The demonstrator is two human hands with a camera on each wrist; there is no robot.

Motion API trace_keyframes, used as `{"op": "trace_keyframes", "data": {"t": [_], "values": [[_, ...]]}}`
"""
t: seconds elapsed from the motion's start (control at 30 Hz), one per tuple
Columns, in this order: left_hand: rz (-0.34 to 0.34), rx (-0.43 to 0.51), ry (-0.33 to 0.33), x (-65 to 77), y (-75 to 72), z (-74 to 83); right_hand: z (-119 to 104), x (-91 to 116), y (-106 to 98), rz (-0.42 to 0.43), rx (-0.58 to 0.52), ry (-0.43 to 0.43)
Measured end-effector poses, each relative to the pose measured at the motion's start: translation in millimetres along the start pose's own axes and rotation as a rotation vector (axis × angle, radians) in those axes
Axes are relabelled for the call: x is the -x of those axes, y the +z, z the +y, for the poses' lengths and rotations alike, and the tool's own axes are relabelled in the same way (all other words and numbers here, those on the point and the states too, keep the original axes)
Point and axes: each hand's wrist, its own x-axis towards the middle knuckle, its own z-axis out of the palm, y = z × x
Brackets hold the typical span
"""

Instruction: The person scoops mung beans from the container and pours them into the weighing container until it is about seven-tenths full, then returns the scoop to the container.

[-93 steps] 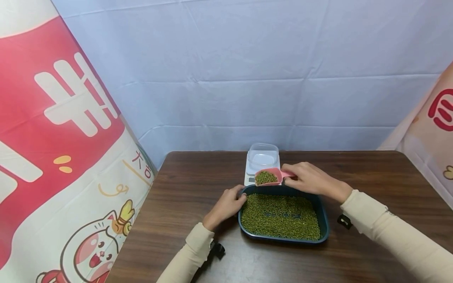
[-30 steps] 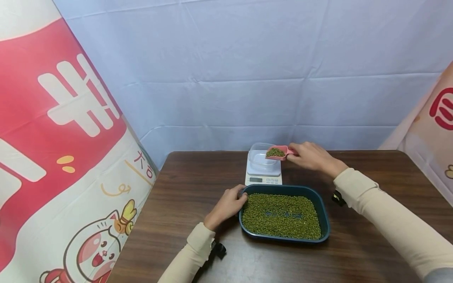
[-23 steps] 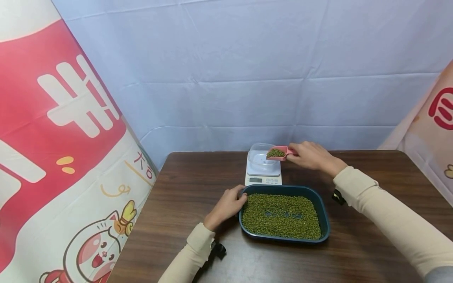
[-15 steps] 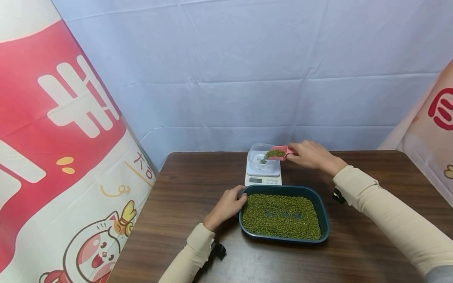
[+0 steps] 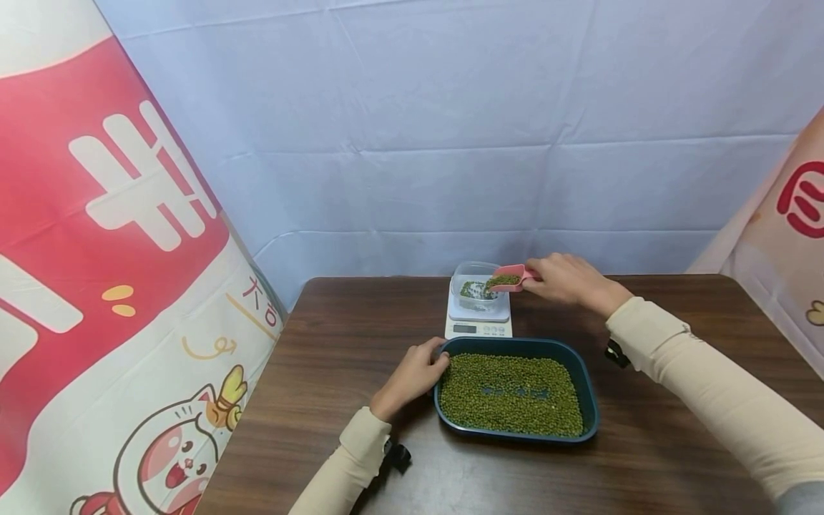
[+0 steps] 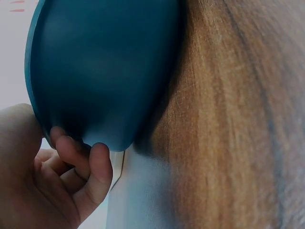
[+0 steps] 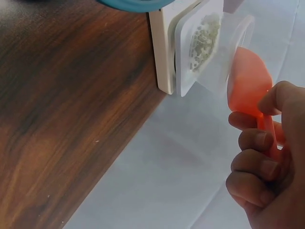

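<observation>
My right hand [image 5: 565, 279] grips the handle of a pink scoop [image 7: 248, 81], tilted at the right rim of a clear plastic container [image 5: 458, 277]. Green mung beans lie scattered over the container's bottom, and more are still in the scoop. Under the container is a white kitchen scale [image 5: 453, 315] with a small display. In front of the scale stands a dark blue tray [image 5: 589, 400] spread with mung beans. My left hand [image 5: 412, 372] holds the tray's back left corner; in the left wrist view its fingers curl against the tray's outer wall.
The brown wooden table [image 5: 341, 343] bears the scale near its back edge, with the tray close in front. A pale cloth [image 5: 399, 179] hangs behind the table. Printed cloths hang at the left and right.
The scoop has gone from above the tray's back edge back to the container. Beans have slid from it into the container over the last second. The left hand stays at the tray's corner.
</observation>
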Motion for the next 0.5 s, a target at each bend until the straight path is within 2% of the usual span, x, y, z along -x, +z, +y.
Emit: {"op": "trace_keyframes", "data": {"t": [0.5], "values": [[0.002, 0.001, 0.0, 0.2, 0.2, 0.9, -4.2, -3.1, -8.7, -0.036, 0.056, -0.023]]}}
